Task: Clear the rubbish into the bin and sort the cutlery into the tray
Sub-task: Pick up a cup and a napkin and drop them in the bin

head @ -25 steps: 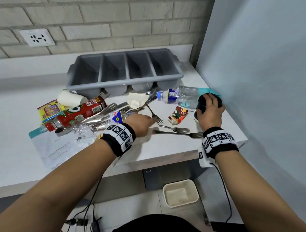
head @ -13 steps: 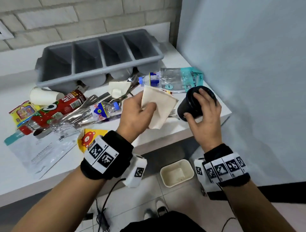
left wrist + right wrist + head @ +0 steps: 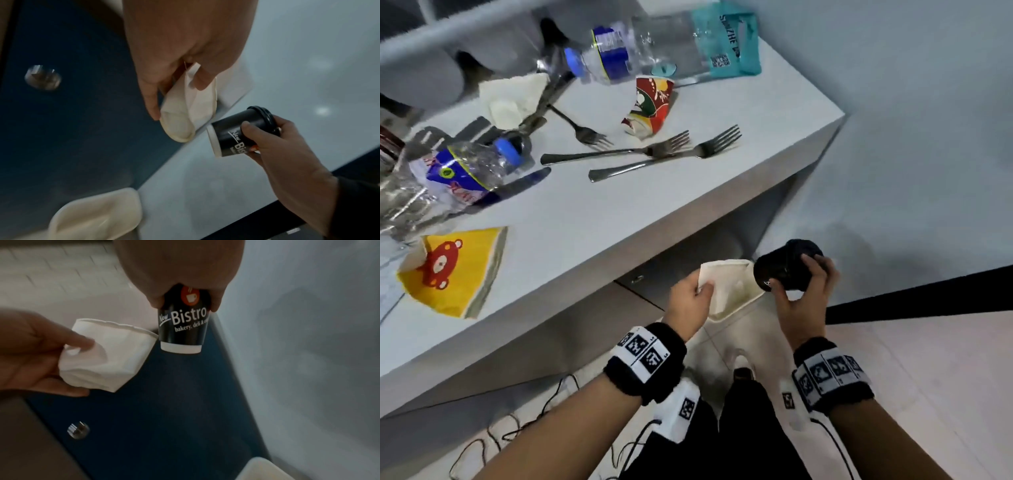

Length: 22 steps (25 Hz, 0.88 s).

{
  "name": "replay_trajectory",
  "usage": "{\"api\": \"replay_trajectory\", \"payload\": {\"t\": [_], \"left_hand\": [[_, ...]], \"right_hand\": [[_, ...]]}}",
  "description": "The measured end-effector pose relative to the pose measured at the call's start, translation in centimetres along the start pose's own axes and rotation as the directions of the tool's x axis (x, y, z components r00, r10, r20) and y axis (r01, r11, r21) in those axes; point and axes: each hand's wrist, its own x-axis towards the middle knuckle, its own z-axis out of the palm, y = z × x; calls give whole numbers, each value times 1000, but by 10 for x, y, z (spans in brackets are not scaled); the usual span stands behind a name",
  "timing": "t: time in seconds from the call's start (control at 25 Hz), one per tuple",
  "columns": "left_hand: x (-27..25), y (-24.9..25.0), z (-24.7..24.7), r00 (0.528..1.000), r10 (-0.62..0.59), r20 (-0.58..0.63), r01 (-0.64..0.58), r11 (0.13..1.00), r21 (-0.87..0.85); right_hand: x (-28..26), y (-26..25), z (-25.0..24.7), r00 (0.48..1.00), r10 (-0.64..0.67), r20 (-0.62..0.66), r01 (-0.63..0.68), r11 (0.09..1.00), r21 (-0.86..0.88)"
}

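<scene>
My left hand (image 3: 700,291) pinches a crumpled white napkin (image 3: 722,275) (image 3: 185,116) (image 3: 102,360) below the table's front edge. My right hand (image 3: 796,275) grips a black paper cup with a lid (image 3: 777,265) (image 3: 236,131) (image 3: 183,327), bottom end pointing down. Both are held over a cream bin (image 3: 714,317) (image 3: 98,214) (image 3: 267,470) on the floor. Three forks (image 3: 654,150) lie on the white table (image 3: 619,219). The grey cutlery tray (image 3: 431,34) stands at the back left.
On the table lie a crushed red-and-green cup (image 3: 650,102), two plastic bottles (image 3: 472,168) (image 3: 606,54), a yellow bear wrapper (image 3: 455,270), another napkin (image 3: 513,96) and a teal pouch (image 3: 726,37). A grey wall is on the right. Cables lie on the floor.
Both hands left the table and dropped below its edge to above the bin, the left taking up the napkin, the right carrying the black cup. The view tilted down.
</scene>
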Motion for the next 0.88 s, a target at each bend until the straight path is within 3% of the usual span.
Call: {"api": "replay_trajectory", "payload": {"t": [0.16, 0.36, 0.48, 0.6, 0.68, 0.76, 0.88], "left_hand": [[77, -66, 53, 977, -202, 63, 178, 947, 266], [174, -148, 113, 959, -280, 35, 225, 833, 506], [214, -193, 147, 953, -303, 14, 247, 802, 543], [246, -232, 175, 951, -309, 17, 259, 825, 502], [256, -247, 182, 943, -321, 82, 241, 835, 495], [258, -249, 182, 938, -331, 102, 239, 832, 501], [238, -215, 169, 943, -290, 163, 179, 856, 485]], "right_hand": [[10, 100, 49, 959, 231, 165, -199, 962, -189], [26, 220, 112, 876, 364, 315, -233, 893, -385], [34, 271, 144, 853, 393, 343, -205, 857, -472], [29, 322, 174, 820, 422, 387, -220, 856, -468], [25, 342, 183, 774, 467, 428, -220, 832, -509], [21, 345, 180, 747, 520, 415, -300, 820, -487], [20, 310, 155, 773, 494, 399, -305, 840, -450]]}}
